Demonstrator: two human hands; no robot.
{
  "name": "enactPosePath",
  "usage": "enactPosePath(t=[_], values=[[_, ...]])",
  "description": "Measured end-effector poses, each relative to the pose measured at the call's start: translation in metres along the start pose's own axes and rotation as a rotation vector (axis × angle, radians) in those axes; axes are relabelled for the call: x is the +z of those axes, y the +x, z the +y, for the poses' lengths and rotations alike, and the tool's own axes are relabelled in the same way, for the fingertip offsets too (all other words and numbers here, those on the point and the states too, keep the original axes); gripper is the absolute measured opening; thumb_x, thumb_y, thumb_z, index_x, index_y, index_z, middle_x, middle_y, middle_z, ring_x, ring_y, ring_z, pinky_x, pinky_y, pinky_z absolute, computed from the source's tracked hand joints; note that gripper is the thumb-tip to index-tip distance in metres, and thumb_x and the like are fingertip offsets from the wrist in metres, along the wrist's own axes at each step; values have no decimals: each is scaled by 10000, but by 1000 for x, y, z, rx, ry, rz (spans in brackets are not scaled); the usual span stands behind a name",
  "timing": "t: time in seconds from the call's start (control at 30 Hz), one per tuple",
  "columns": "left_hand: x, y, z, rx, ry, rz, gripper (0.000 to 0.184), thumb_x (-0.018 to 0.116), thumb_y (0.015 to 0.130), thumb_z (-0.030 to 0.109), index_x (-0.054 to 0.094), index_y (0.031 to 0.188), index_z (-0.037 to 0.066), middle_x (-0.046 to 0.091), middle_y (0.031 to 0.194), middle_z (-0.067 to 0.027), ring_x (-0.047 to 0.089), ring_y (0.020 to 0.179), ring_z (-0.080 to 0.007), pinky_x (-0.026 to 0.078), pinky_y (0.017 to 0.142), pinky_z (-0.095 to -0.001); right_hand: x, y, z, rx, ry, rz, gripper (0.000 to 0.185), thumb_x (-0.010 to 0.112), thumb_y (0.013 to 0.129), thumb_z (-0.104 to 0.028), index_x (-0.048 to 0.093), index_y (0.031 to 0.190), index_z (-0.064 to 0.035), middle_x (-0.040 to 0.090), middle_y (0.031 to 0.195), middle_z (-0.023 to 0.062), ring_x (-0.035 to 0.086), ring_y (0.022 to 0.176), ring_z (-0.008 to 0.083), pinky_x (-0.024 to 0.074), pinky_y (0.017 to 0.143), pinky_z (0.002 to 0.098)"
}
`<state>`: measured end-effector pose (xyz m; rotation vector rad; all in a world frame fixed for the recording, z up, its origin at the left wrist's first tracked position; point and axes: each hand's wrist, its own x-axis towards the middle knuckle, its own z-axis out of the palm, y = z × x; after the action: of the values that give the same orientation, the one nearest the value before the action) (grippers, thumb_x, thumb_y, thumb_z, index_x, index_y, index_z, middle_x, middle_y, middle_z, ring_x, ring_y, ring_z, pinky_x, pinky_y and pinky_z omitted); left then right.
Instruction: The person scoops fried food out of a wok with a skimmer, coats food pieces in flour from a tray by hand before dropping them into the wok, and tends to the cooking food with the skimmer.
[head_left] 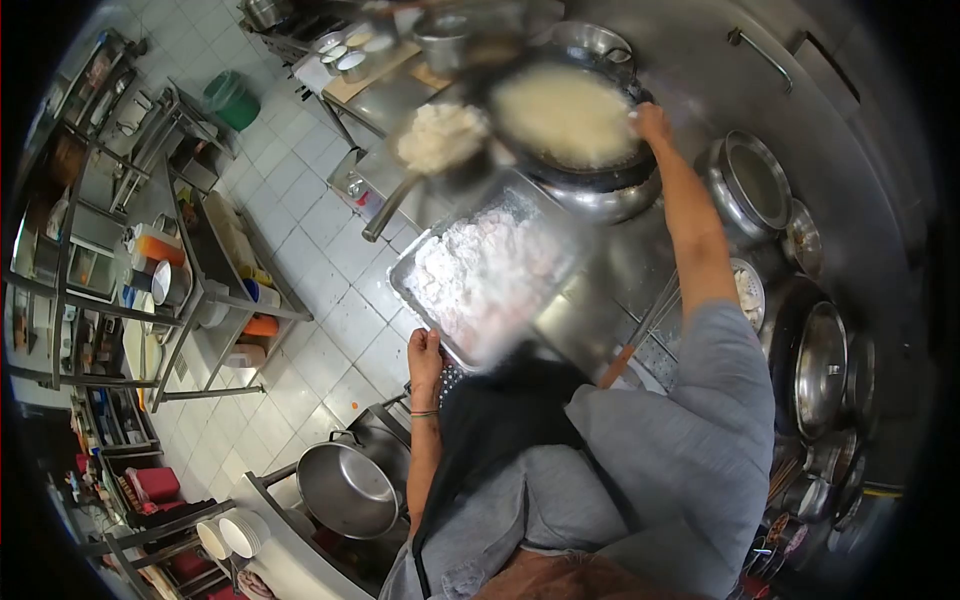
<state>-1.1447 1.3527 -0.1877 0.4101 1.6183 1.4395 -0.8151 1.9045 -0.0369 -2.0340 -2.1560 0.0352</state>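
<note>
My left hand [424, 358] is closed at the near left corner of a metal tray [402, 285] that holds white, floury pieces [480, 260]. My right hand [651, 124] reaches to the right edge of a large wok [635, 172] of pale yellow, frothy liquid [565, 115]. Its fingers are pressed together; what they hold, if anything, is too blurred to name. Left of the wok, a long-handled strainer or ladle [382, 212] bears pale pieces [440, 138]. The tray lies between my body and the wok.
Metal pans and lids [822, 370] line the right side. An empty steel pot [349, 490] stands at lower left, near stacked white bowls [243, 532]. Shelving [215, 290] and a green bin [231, 100] are on the left. Small bowls [352, 66] sit at the top.
</note>
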Motion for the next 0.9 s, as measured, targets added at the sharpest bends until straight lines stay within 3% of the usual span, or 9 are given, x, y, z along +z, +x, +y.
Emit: enactPosePath(t=[0.17, 0.33, 0.37, 0.4, 0.43, 0.5, 0.63, 0.73, 0.9], values=[[-4, 7, -8, 43, 56, -3, 197, 484, 993, 198, 483, 842, 70, 478, 666, 18, 481, 517, -73, 476, 434, -242, -17, -7, -10, -238, 188, 311, 252, 619, 813, -236, 699, 979, -64, 664, 950, 227, 644, 930, 407, 515, 818, 477], [-1, 2, -3, 3, -59, -10, 207, 493, 991, 200, 473, 822, 83, 478, 656, 21, 481, 492, -67, 482, 410, -239, -36, -179, -85, -337, 481, -88, 185, 616, 799, -139, 701, 936, -48, 678, 836, 200, 667, 813, 367, 533, 749, 425], [1, 1, 2, 1, -77, -13, 210, 495, 991, 199, 474, 822, 77, 478, 648, 19, 476, 486, -68, 479, 404, -241, 38, -167, -69, -626, 333, -199, 195, 620, 773, -108, 705, 936, -43, 685, 820, 189, 660, 751, 352, 537, 716, 408], [2, 0, 5, 1, -94, -20, 212, 496, 990, 199, 475, 822, 71, 478, 640, 18, 470, 479, -70, 477, 399, -243, 31, -206, -92, -393, 528, -482, 195, 609, 745, -61, 711, 907, -31, 693, 838, 180, 666, 774, 346, 540, 746, 409], [3, -1, 6, 0, -108, -27, 215, 498, 989, 198, 477, 823, 65, 478, 632, 16, 464, 472, -71, 475, 393, -245, 89, -211, -89, -727, 360, -265, 297, 554, 739, 16, 688, 1002, -22, 687, 949, 189, 653, 907, 357, 519, 854, 409], [0, 4, 1, 3, -95, -42, 216, 495, 991, 202, 471, 828, 61, 481, 630, 10, 469, 473, -77, 478, 399, -249, 118, -238, -114, -723, 462, -263, 429, 487, 743, 75, 638, 1131, -29, 652, 1082, 205, 605, 1048, 376, 468, 954, 403], [-1, 2, 1, -16, -80, -49, 212, 493, 993, 208, 463, 843, 61, 486, 627, 4, 480, 472, -86, 481, 406, -251, 136, -243, -134, -790, 368, -239, 506, 476, 727, 87, 605, 1196, -53, 616, 1166, 211, 562, 1125, 372, 433, 991, 390], [-1, 1, 1, -9, -105, -48, 211, 492, 995, 212, 459, 847, 64, 489, 623, -1, 488, 470, -92, 483, 409, -251, 128, -227, -119, -695, 158, -518, 504, 517, 727, 47, 589, 1216, -50, 590, 1216, 214, 542, 1160, 355, 417, 1010, 381], [-1, 0, 0, -1, -117, -45, 227, 497, 994, 228, 451, 839, 69, 493, 621, -7, 496, 470, -95, 487, 410, -252, 112, -236, -78, -682, 445, -425, 413, 578, 723, -11, 637, 1132, -31, 616, 1145, 222, 558, 1121, 371, 426, 993, 387]])
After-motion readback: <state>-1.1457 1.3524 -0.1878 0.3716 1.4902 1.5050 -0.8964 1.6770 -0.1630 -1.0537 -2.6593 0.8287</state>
